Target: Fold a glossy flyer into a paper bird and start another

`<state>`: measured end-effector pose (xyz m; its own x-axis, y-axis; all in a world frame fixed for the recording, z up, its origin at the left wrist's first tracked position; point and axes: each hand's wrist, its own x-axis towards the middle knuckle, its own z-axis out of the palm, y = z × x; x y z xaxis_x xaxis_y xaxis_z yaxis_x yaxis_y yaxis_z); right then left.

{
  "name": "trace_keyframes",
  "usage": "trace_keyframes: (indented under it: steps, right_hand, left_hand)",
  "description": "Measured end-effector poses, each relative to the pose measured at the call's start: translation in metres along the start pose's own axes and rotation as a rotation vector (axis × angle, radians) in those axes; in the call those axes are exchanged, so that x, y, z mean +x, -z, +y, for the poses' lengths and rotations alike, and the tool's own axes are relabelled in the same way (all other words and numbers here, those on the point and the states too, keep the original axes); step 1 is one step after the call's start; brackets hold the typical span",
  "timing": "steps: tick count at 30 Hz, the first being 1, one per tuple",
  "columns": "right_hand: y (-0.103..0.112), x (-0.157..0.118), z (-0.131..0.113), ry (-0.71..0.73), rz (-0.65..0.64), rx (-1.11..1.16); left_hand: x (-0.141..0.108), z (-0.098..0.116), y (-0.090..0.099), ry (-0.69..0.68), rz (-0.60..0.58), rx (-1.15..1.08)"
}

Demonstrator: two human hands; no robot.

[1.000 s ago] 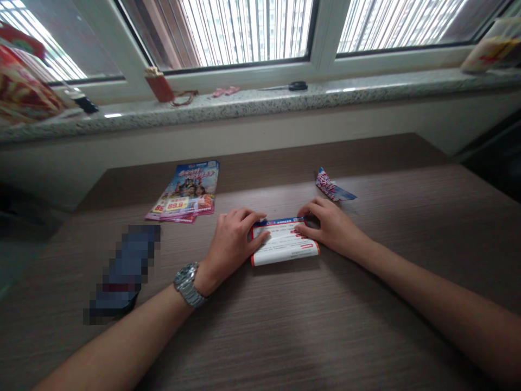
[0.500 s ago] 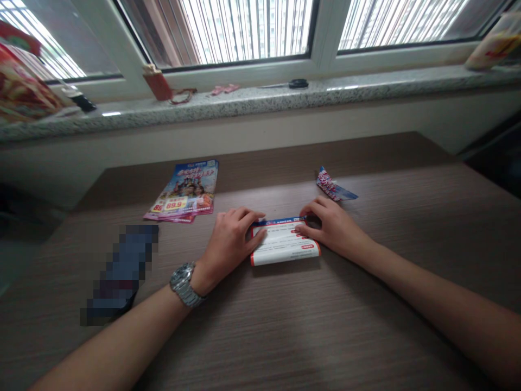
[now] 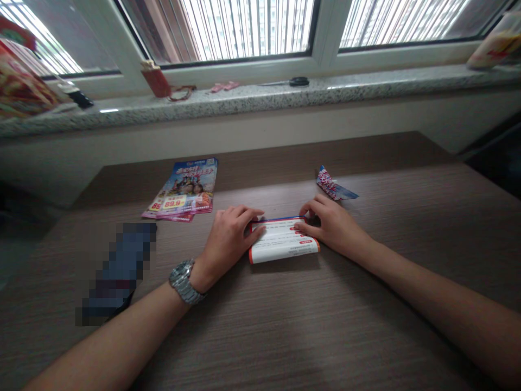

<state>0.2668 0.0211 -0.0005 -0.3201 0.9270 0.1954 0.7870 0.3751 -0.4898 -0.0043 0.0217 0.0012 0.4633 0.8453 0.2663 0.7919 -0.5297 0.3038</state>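
Note:
Between my hands is a printed leaflet (image 3: 280, 241), its white text side up, with red-orange side borders. It is folded over, and its near edge curves up off the table. My left hand (image 3: 234, 231), with a metal watch at the wrist, pinches the leaflet's far left corner, thumb on top and fingers at the far edge. At the far right corner my right hand (image 3: 329, 222) grips it the same way. Just beyond the right hand lies a small folded paper shape (image 3: 329, 184), blue with red and white print.
A stack of colourful flyers (image 3: 189, 187) lies at the back left of the brown table (image 3: 260, 336). Nearer on the left is a pixelated dark object (image 3: 120, 271). On the stone windowsill (image 3: 244, 100) are a red bottle (image 3: 156, 81), black-handled scissors (image 3: 299, 82) and pink bits (image 3: 224, 87).
The leaflet's upper layer has shifted slightly away from me, so the blue strip along the far edge shows narrower. Both hands keep nearly the same place on it.

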Motion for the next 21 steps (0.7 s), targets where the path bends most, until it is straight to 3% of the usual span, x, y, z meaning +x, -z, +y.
trace_keyframes:
  steps: [21]
  right_hand:
    - [0.0007, -0.0003, -0.0012, -0.013, -0.004, 0.023]
  left_hand:
    - [0.0008, -0.0002, -0.0003, 0.003, -0.003, -0.013]
